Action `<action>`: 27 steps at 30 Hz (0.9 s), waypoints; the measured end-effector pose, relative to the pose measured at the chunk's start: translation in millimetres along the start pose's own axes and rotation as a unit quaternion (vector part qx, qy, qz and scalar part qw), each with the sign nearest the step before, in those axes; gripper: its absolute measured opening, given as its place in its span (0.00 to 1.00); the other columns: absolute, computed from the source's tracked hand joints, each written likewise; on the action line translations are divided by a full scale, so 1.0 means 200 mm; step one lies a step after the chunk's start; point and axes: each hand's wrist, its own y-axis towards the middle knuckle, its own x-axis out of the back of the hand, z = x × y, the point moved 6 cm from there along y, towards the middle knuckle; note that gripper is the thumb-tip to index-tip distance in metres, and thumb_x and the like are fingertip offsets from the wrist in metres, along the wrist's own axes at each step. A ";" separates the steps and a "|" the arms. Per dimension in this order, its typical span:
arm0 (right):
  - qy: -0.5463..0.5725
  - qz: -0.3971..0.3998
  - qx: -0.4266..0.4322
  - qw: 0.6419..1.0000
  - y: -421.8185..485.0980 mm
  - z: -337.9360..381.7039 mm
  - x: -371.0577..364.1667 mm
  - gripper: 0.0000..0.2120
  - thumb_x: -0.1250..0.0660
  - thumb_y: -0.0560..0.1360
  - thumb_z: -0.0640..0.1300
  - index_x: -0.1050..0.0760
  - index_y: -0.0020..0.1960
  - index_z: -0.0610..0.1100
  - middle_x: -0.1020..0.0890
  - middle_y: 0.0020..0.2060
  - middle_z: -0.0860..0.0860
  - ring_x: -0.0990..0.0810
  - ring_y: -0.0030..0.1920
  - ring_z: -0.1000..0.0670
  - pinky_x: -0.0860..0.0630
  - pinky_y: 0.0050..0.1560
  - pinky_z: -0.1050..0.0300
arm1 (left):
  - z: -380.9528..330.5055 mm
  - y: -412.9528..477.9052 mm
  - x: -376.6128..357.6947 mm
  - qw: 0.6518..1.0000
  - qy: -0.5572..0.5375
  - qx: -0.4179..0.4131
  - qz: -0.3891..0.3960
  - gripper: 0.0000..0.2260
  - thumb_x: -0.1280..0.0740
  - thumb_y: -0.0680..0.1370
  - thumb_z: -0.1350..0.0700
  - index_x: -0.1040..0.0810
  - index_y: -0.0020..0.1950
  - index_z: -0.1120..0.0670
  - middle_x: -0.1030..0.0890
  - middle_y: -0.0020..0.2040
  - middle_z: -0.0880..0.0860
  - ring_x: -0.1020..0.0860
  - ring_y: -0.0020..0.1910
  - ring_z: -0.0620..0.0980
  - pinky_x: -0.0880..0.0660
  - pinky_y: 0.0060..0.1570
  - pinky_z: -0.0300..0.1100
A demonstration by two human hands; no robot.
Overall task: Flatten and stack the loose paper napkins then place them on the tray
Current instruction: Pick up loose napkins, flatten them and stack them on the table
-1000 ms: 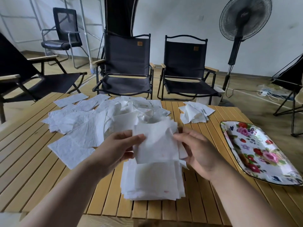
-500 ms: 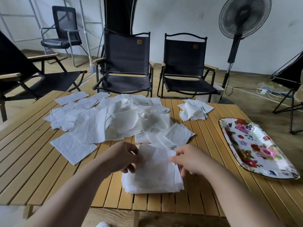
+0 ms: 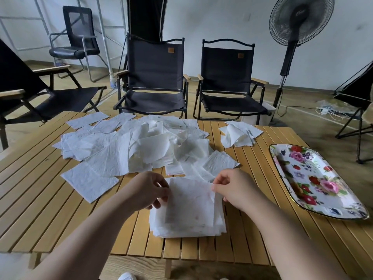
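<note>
Slatted bench [image 3: 60, 209] holds the stack [image 3: 191, 227] near its front edge; our left grip [image 3: 147, 190] and right grip [image 3: 234, 188] each pinch the top napkin [image 3: 189, 199] by its far corners. Uneven tugging could tear it or skew the stack.

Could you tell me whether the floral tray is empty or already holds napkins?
Empty: the floral tray shows only its flower pattern; nothing lies on it.

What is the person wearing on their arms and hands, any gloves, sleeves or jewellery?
Nothing that shows. The left hand and right hand have no gloves and no rings visible. The left forearm and right forearm are uncovered down to the picture's lower edge: no sleeves, watch or bracelet in view.
</note>
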 end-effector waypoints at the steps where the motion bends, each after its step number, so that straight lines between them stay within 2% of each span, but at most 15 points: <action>1: -0.007 -0.008 0.004 1.000 0.00 0.00 0.00 0.06 0.27 0.76 0.48 0.21 0.41 0.52 0.18 0.38 0.55 0.18 0.39 0.52 0.19 0.41 0.56 | 0.00 0.00 0.00 1.000 0.004 -0.002 -0.004 0.03 0.30 0.78 0.57 0.18 0.45 0.54 0.14 0.37 0.48 0.20 0.31 0.43 0.29 0.28 0.35; 4: -0.017 -0.027 0.028 0.999 0.01 0.01 0.01 0.05 0.28 0.77 0.48 0.21 0.42 0.53 0.19 0.39 0.56 0.19 0.39 0.55 0.21 0.39 0.59 | 0.00 0.00 0.00 1.000 0.013 -0.010 -0.009 0.03 0.30 0.78 0.56 0.18 0.45 0.53 0.15 0.37 0.48 0.21 0.30 0.41 0.29 0.27 0.34; 8: -0.004 -0.037 0.067 0.997 0.01 0.05 0.00 0.05 0.29 0.78 0.45 0.21 0.44 0.52 0.19 0.40 0.57 0.22 0.38 0.57 0.32 0.35 0.66 | 0.00 0.00 0.00 1.000 0.022 -0.016 -0.014 0.04 0.31 0.79 0.56 0.18 0.45 0.53 0.15 0.37 0.48 0.21 0.30 0.41 0.29 0.27 0.34; 15: 0.042 -0.036 0.067 0.996 0.04 0.04 -0.02 0.03 0.29 0.78 0.45 0.20 0.45 0.50 0.19 0.40 0.57 0.22 0.37 0.58 0.30 0.35 0.66 | 0.01 0.01 0.00 1.000 0.014 -0.010 -0.022 0.04 0.33 0.80 0.56 0.19 0.46 0.53 0.14 0.38 0.49 0.20 0.31 0.43 0.29 0.27 0.36; 17: 0.074 -0.062 0.039 0.995 0.07 -0.03 -0.01 0.03 0.30 0.78 0.46 0.20 0.45 0.50 0.18 0.40 0.56 0.20 0.39 0.55 0.25 0.37 0.63 | 0.01 0.02 0.01 0.999 0.001 -0.003 -0.040 0.05 0.34 0.81 0.56 0.20 0.48 0.53 0.14 0.38 0.49 0.20 0.29 0.43 0.29 0.27 0.36; 19: 0.059 -0.106 0.008 0.993 0.11 -0.13 0.01 0.01 0.31 0.79 0.44 0.21 0.48 0.49 0.18 0.43 0.55 0.19 0.44 0.54 0.25 0.38 0.63 | 0.01 0.03 0.03 0.998 -0.008 -0.003 -0.061 0.05 0.36 0.81 0.56 0.21 0.49 0.52 0.15 0.39 0.49 0.21 0.29 0.44 0.30 0.27 0.36; 21: 0.041 -0.125 -0.028 0.991 0.15 -0.25 0.00 0.06 0.31 0.78 0.42 0.21 0.54 0.49 0.17 0.49 0.53 0.19 0.49 0.53 0.24 0.42 0.62 | 0.01 0.04 0.04 0.997 -0.009 -0.010 -0.079 0.04 0.36 0.81 0.56 0.21 0.50 0.50 0.15 0.39 0.49 0.21 0.29 0.44 0.30 0.28 0.35; 24: 0.022 -0.109 -0.054 0.992 0.23 -0.34 -0.05 0.18 0.27 0.76 0.45 0.23 0.65 0.49 0.19 0.60 0.52 0.20 0.57 0.50 0.23 0.51 0.57 | 0.01 0.05 0.05 0.995 -0.013 -0.019 -0.102 0.04 0.36 0.80 0.55 0.21 0.49 0.49 0.16 0.39 0.48 0.21 0.30 0.44 0.28 0.32 0.37; 27: 0.002 -0.077 -0.048 0.996 0.29 -0.33 -0.11 0.24 0.25 0.75 0.49 0.26 0.69 0.51 0.22 0.65 0.53 0.22 0.60 0.49 0.26 0.50 0.57 | 0.02 0.07 0.06 0.994 -0.021 -0.021 -0.105 0.04 0.35 0.80 0.56 0.21 0.49 0.49 0.16 0.40 0.49 0.22 0.31 0.45 0.27 0.32 0.36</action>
